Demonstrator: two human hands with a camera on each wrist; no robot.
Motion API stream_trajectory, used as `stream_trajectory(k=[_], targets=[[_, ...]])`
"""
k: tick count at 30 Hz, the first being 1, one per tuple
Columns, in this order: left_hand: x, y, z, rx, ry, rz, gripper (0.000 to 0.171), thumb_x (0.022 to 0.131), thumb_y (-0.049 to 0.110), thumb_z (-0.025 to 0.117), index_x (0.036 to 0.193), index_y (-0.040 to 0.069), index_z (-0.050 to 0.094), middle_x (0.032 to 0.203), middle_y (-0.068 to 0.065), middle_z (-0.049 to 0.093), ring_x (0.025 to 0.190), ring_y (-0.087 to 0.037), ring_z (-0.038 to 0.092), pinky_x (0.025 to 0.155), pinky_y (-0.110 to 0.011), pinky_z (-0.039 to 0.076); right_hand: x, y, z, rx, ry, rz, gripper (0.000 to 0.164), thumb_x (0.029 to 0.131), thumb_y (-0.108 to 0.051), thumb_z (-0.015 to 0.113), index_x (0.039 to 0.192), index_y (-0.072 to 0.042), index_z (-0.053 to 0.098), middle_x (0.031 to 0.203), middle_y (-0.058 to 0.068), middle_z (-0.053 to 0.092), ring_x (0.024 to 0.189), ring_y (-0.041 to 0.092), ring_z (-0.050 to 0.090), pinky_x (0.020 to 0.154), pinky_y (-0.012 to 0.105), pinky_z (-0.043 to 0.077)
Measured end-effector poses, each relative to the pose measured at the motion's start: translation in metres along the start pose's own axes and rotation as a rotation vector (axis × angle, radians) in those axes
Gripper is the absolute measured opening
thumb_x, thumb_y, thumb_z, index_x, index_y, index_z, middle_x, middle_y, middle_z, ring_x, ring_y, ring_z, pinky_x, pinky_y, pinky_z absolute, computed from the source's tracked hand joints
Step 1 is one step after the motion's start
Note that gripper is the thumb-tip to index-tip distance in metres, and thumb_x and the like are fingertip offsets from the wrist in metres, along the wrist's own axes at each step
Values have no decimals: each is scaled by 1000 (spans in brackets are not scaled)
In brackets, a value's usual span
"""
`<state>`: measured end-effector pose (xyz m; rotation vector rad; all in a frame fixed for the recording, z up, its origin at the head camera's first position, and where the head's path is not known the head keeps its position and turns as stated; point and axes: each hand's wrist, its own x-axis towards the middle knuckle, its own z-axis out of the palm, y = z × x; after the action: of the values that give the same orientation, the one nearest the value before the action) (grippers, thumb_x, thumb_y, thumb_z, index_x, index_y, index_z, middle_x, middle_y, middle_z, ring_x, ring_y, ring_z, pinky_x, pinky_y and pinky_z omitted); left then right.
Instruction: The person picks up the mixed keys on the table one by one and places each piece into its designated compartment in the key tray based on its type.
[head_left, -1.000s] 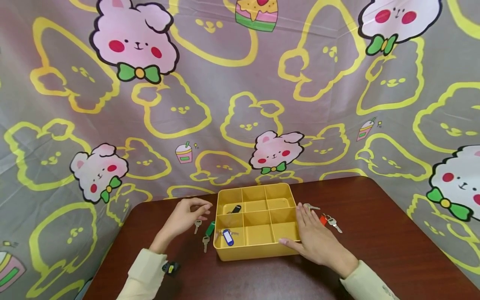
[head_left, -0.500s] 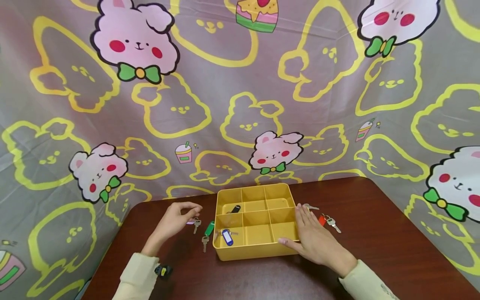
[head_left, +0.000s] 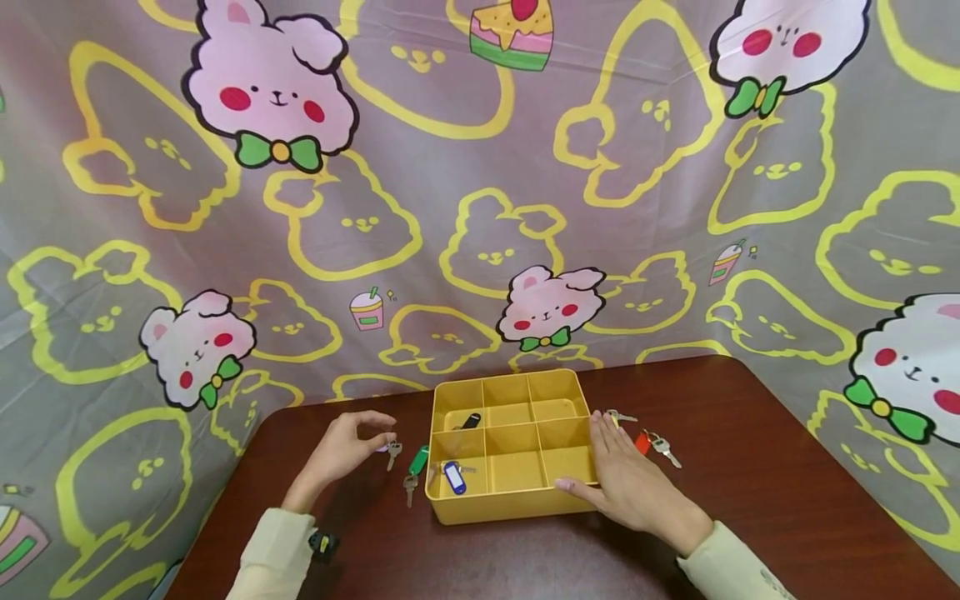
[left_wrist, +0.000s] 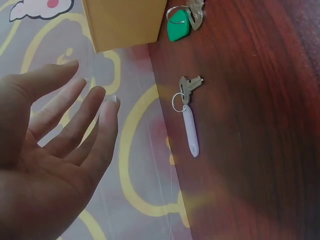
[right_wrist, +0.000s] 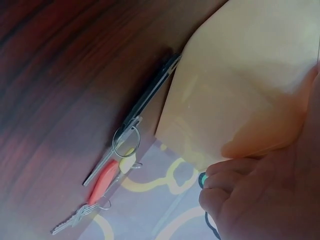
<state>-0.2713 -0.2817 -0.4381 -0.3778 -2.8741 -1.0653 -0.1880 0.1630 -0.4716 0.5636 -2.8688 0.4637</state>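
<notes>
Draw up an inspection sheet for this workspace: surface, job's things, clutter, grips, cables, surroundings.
Surface: dark red-brown wood-grain table.
Job's things: yellow plastic six-compartment box, with a blue oblong key tag near-left and a black oblong key tag far-left. Left of it: green plastic key tag, lilac plastic key tag. Right: red plastic key tag, yellow plastic key tag, dark narrow tag.
Clutter: nothing seen.
Grips: left grip beside the lilac tag, not holding it; right grip against the box's right side.
Cables: nothing seen.
Surroundings: grey rabbit-print cloth.

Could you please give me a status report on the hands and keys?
Left hand empty, beside lilac-tagged key. Right hand on yellow box. Green-tagged key lies between left hand and box.
</notes>
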Motion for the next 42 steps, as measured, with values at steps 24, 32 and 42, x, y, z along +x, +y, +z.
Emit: stream_trajectory(k=[24,32,42], targets=[[7,-11,16,53,-69,13,35,95,10,74,127,-4,71,128,-23,71,107,-32,76,88,-44,64,-2,1,1,20,8,-3,109,97,-71,56,155,18,32,165,36,32,157,48,31,128,58,31],[9,-18,19,204,-65,94,35,90,6,74,124,-3,73,124,-19,72,116,-35,68,101,-52,56,-2,0,-1,30,0,-1,109,98,-71,55,156,18,32,165,37,31,157,48,32,128,58,31],[9,-20,24,285,-106,92,44,92,10,77,133,-4,68,129,-19,72,115,-30,70,101,-52,58,-2,1,1,39,2,13,110,97,-72,56,156,18,31,164,37,31,157,49,32,128,59,31]])
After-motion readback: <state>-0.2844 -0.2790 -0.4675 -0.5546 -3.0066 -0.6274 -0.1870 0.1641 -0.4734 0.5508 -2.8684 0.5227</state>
